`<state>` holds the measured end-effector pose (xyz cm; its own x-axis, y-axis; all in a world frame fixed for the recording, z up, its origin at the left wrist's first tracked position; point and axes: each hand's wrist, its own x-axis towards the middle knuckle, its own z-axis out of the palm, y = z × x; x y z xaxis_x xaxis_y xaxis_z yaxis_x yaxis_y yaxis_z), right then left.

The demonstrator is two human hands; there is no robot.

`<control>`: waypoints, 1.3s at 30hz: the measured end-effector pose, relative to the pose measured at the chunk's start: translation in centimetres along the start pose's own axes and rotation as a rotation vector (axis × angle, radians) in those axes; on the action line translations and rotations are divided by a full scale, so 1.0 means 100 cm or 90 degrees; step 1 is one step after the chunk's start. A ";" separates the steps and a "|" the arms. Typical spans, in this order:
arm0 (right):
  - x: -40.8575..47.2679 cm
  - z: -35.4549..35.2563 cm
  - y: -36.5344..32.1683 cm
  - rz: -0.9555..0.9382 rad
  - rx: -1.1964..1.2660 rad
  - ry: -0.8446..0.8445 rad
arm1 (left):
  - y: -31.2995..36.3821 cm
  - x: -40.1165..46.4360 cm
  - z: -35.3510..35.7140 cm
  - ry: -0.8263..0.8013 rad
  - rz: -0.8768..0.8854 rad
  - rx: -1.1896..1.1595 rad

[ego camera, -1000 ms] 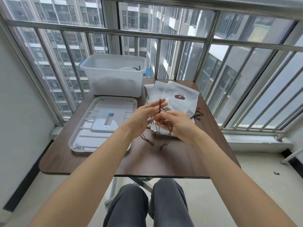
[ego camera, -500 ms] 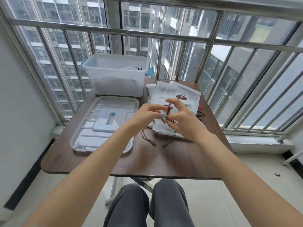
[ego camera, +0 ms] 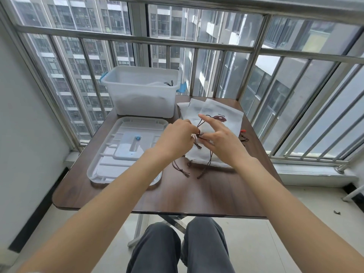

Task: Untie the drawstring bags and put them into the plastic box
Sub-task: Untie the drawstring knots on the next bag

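On the surface (ego camera: 197, 196), right of the plastic box (ego camera: 141, 91): my left hand (ego camera: 177, 137) and right hand (ego camera: 220, 140) each pinch the drawstring (ego camera: 199, 134), steadying the top bag (ego camera: 208, 152) to work its knot loose.

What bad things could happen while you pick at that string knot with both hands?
1. The left hand and right hand both pinch the brown drawstring; pulling the wrong strand might tighten the knot.
2. Loose cord ends trail on the table and could snag when the white bag is lifted.
3. The stacked bags underneath might slide towards the table's right edge.
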<state>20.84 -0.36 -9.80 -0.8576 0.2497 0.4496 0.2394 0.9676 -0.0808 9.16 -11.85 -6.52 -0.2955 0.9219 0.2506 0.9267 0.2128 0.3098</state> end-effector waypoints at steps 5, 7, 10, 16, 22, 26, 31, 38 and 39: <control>0.003 -0.008 0.006 0.027 -0.028 -0.014 | -0.002 -0.001 -0.003 0.074 -0.029 0.129; 0.004 -0.012 0.009 0.039 -0.022 -0.021 | -0.004 -0.002 -0.006 0.093 -0.038 0.115; 0.003 -0.012 0.010 0.068 0.036 -0.026 | -0.011 0.000 -0.006 0.107 -0.061 -0.077; 0.008 -0.009 0.003 0.203 0.258 -0.084 | -0.015 0.001 0.005 0.051 -0.187 -0.723; 0.010 -0.008 0.000 0.298 0.437 -0.105 | -0.018 0.003 0.019 0.118 -0.258 -0.846; 0.010 -0.007 -0.001 0.326 0.480 -0.089 | -0.017 0.004 0.022 0.153 -0.283 -0.893; 0.012 -0.003 -0.002 0.367 0.502 -0.083 | -0.019 0.003 0.022 0.148 -0.332 -0.816; 0.010 -0.006 0.006 0.548 0.739 0.110 | -0.043 -0.002 0.022 0.223 -0.311 -0.520; 0.009 -0.006 0.008 0.562 0.748 0.136 | -0.046 -0.002 0.022 0.230 -0.323 -0.514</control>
<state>20.51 0.58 -8.95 -0.5280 0.8491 -0.0154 0.0486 0.0121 -0.9987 5.46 -12.31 -10.04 -0.7864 0.6022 0.1376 0.2779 0.1460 0.9494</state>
